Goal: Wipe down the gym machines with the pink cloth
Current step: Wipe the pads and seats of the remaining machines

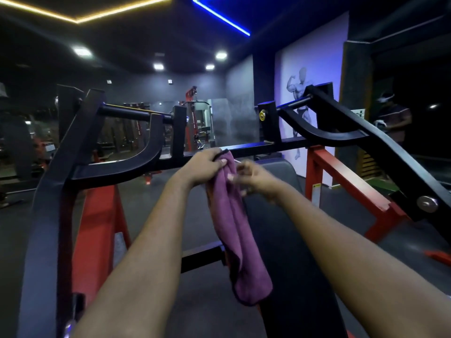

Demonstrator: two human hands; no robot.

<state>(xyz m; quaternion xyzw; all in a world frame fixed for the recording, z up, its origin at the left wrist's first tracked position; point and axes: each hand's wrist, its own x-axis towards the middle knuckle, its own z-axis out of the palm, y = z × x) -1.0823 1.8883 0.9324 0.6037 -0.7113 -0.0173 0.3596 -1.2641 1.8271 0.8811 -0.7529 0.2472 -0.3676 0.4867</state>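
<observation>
Our left hand [207,167] gripped the pink cloth [234,228] at the crossbar [256,149] edge, twelve o'clock; our right hand [253,178] was blurred, its grip unclear.

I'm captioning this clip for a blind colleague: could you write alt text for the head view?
The left hand grips the top of a pink cloth that hangs down before the black crossbar of a red-and-black gym machine. The right hand, blurred, is beside the cloth. Dim gym behind.
</observation>
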